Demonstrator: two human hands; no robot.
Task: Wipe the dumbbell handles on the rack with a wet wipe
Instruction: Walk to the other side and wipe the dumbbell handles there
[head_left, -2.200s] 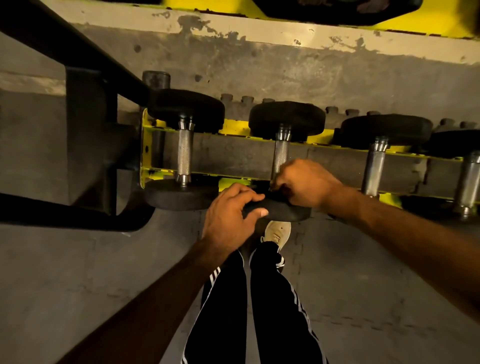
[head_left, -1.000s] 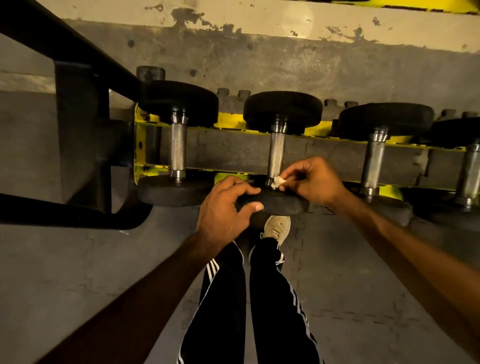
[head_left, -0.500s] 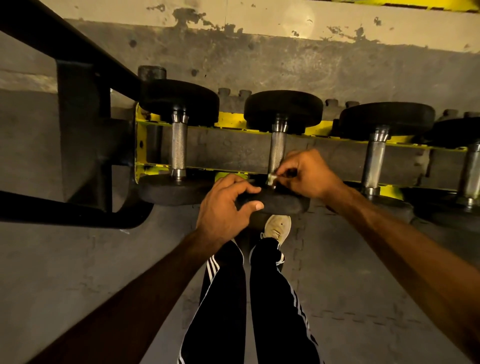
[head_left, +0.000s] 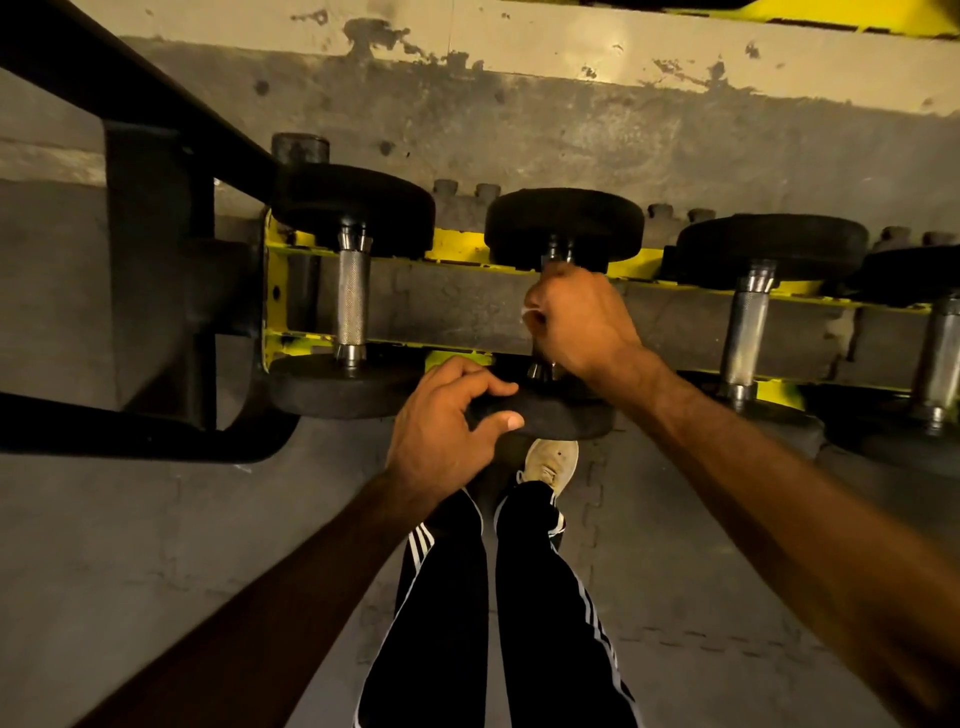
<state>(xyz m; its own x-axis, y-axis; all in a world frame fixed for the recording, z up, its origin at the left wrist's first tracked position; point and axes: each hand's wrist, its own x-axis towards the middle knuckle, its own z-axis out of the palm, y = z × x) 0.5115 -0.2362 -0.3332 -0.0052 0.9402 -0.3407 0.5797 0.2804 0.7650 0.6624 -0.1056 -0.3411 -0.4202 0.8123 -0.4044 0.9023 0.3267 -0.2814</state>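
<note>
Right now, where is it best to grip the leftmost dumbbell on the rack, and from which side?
On the leftmost dumbbell, grip the metal handle midway between the two black heads, coming from above. The handle bridges the gap between the yellow rails, so there is likely room to wrap round it; the round heads look too wide.

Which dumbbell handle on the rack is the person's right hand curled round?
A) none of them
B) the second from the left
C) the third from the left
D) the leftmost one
B: the right hand is curled round the second dumbbell handle, the left hand grips that dumbbell's near head, and the leftmost handle is bare.
</note>
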